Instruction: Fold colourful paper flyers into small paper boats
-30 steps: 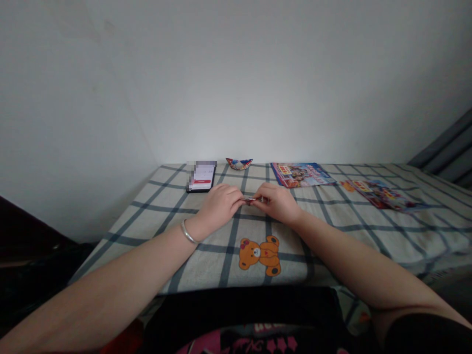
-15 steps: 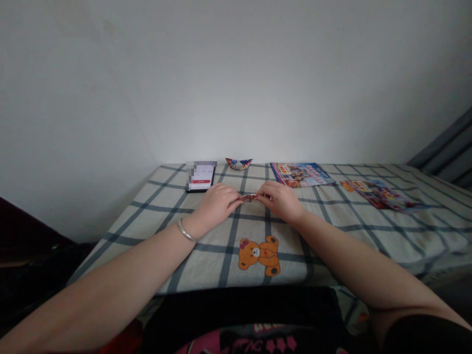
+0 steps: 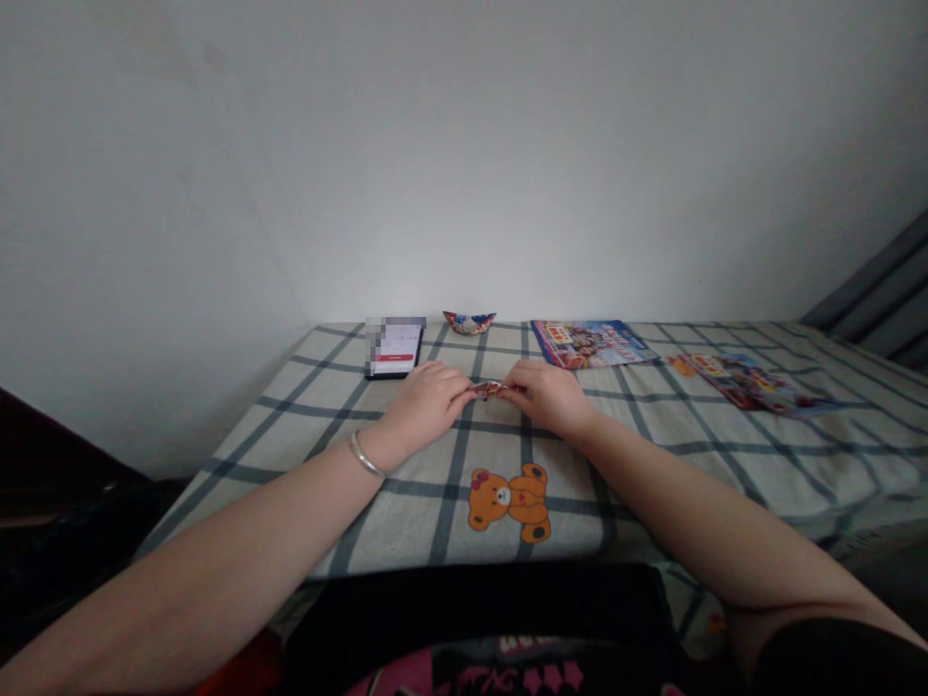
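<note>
My left hand (image 3: pixel 424 401) and my right hand (image 3: pixel 547 394) rest on a checked bedsheet (image 3: pixel 304 406), fingertips meeting over a small folded piece of coloured paper (image 3: pixel 491 389). Both hands pinch its ends, flat against the sheet. A silver bangle (image 3: pixel 362 455) is on my left wrist. A folded paper boat (image 3: pixel 470 321) with a colourful print stands near the wall, beyond my hands.
A phone (image 3: pixel 395 349) with a lit screen lies at the back left. Two colourful printed sheets lie to the right, one (image 3: pixel 591 342) near the wall and one (image 3: pixel 750 381) farther right. An orange bear print (image 3: pixel 509 499) marks the sheet near me.
Both hands and the folded paper have shifted slightly away from me. The pinch on the paper looks the same.
</note>
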`<state>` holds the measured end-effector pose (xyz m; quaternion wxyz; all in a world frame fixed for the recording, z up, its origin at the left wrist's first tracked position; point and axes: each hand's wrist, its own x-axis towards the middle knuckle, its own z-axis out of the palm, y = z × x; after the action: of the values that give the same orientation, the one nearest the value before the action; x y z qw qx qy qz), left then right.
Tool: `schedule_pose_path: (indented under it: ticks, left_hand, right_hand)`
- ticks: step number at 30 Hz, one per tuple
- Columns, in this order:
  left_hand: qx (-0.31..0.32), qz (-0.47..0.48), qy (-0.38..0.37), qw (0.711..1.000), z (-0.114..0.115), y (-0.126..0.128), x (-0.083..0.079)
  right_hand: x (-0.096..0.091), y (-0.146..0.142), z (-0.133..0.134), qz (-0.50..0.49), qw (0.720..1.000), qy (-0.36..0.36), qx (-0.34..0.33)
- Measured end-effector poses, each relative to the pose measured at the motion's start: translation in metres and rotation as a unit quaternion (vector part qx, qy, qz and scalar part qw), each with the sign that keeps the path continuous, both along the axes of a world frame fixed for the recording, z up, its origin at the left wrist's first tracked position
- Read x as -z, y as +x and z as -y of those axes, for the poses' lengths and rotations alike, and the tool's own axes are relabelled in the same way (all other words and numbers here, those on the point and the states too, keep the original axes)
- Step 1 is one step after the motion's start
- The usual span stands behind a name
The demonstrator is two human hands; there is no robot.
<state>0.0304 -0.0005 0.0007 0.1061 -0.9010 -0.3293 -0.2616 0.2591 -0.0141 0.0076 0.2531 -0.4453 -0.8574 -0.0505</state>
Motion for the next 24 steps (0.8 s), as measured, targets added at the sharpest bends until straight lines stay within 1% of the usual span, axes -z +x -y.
schedule_pose_path:
  ticks: [3,7,9,12,20,24]
  left_hand:
    - [0.012,0.024,-0.011,1.0,0.0008,0.0004,0.0013]
    - [0.062,0.111,-0.024,0.992,0.0042,0.0004,-0.0022]
    - [0.082,0.129,-0.022,0.988,0.0053,0.0006,-0.0041]
    - [0.097,0.129,-0.003,0.987,0.0059,0.0017,-0.0047]
    - [0.1,0.124,0.015,0.987,0.0065,0.0028,-0.0033]
    - [0.09,0.125,0.007,0.988,0.0054,0.0018,-0.0037]
  right_hand:
    - [-0.003,-0.0013,0.0022,0.02,1.0,0.008,0.013]
    - [-0.0055,-0.0022,0.0049,0.054,0.998,0.02,0.04]
    - [-0.0055,-0.0023,0.0057,0.069,0.996,0.028,0.043]
    - [-0.0053,-0.0029,0.0066,0.063,0.996,0.036,0.042]
    - [-0.0042,-0.005,0.0087,0.048,0.997,0.057,0.027]
    - [-0.0024,-0.005,0.0083,0.029,0.997,0.077,-0.013]
